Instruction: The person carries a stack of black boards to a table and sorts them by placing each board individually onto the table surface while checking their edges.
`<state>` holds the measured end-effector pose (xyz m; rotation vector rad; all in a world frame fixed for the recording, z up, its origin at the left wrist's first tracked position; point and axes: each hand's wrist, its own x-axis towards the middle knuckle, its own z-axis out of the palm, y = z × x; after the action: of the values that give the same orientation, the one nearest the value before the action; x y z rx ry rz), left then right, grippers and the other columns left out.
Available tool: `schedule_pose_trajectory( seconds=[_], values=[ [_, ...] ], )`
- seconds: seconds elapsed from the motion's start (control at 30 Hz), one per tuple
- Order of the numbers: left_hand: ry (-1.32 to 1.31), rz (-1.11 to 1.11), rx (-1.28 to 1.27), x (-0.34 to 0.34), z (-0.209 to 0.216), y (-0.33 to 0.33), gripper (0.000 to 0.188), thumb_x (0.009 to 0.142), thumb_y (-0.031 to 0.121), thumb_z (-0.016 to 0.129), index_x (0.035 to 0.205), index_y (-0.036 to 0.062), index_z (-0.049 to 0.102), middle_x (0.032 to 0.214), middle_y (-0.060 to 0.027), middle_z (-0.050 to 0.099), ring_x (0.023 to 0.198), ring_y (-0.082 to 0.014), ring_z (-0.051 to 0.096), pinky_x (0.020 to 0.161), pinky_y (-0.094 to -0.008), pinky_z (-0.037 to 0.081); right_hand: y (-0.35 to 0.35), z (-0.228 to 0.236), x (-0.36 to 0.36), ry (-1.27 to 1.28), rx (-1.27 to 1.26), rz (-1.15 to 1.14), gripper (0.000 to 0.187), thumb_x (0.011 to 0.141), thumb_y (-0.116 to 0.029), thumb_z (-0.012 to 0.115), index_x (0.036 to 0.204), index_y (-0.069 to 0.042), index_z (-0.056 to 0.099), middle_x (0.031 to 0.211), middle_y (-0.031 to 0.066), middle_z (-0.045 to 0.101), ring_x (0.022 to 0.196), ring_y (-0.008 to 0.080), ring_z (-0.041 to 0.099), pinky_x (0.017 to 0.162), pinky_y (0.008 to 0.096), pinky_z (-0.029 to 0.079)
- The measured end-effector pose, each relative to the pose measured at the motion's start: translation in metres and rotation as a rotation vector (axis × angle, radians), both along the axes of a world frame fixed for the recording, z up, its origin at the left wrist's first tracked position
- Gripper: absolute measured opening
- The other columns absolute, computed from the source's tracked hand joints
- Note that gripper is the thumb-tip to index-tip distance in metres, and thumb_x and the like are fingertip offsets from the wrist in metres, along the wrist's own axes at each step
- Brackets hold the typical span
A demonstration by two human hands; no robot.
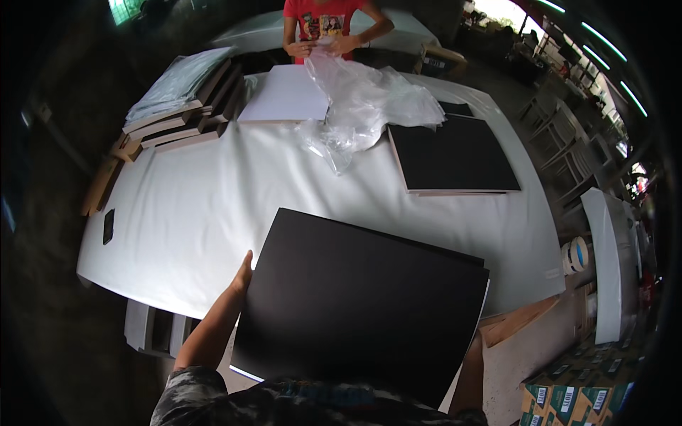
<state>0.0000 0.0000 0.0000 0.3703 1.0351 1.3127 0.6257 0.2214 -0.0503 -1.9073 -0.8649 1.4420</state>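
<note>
A stack of large black boards [362, 298] with pale edges is held at a tilt in front of my body, over the near edge of the table. My left hand [244, 273] grips its left side, thumb showing along the edge and fingers hidden behind it. On the other side my right forearm reaches up to the stack's right edge. The boards hide my right hand, so its fingers do not show.
A white-covered table [192, 206] fills the middle. It carries more black boards [458, 153], crumpled clear plastic [376, 99], a white board [284, 96], a stack of wrapped panels [177, 89] and a phone [109, 226]. Across it, a person in red [323, 21] handles the plastic. Cartons [568, 390] stand lower right.
</note>
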Motion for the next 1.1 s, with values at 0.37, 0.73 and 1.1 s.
schedule_pose_trajectory(
  seconds=[0.37, 0.73, 1.1],
  values=[
    [-0.065, 0.452, -0.460, 0.105, -0.003, -0.200, 0.090, 0.078, 0.075, 0.034, 0.137, 0.0071, 0.034, 0.139, -0.0173, 0.037, 0.129, -0.0316, 0.032, 0.102, -0.0568, 0.023, -0.148, -0.031, -0.031, -0.234, -0.555, 0.369, 0.056, 0.089, -0.046, 0.039, 0.135, -0.014, 0.037, 0.120, 0.0131, 0.053, 0.113, 0.0248, 0.048, 0.097, 0.0430, 0.031],
    [-0.483, 0.893, -0.428, 0.121, 0.027, -0.118, 0.067, 0.086, 0.052, 0.031, 0.129, 0.0028, 0.043, 0.136, -0.0182, 0.041, 0.125, -0.0323, 0.035, 0.102, -0.0533, 0.023, -0.092, 0.005, -0.126, -0.358, -0.281, 0.917, 0.047, 0.088, -0.039, 0.041, 0.127, -0.011, 0.043, 0.112, 0.0123, 0.056, 0.105, 0.0233, 0.051, 0.092, 0.0403, 0.035],
    [0.808, -0.067, -0.804, 0.201, -0.004, -0.362, 0.025, 0.078, 0.028, 0.061, 0.088, 0.0054, 0.068, 0.086, -0.0125, 0.068, 0.080, -0.0237, 0.065, 0.075, -0.0345, 0.050, -0.095, -0.022, -0.186, -0.433, -0.354, 1.290, 0.039, 0.088, -0.033, 0.043, 0.118, -0.009, 0.049, 0.103, 0.0116, 0.058, 0.097, 0.0218, 0.053, 0.087, 0.0376, 0.038]
  ],
)
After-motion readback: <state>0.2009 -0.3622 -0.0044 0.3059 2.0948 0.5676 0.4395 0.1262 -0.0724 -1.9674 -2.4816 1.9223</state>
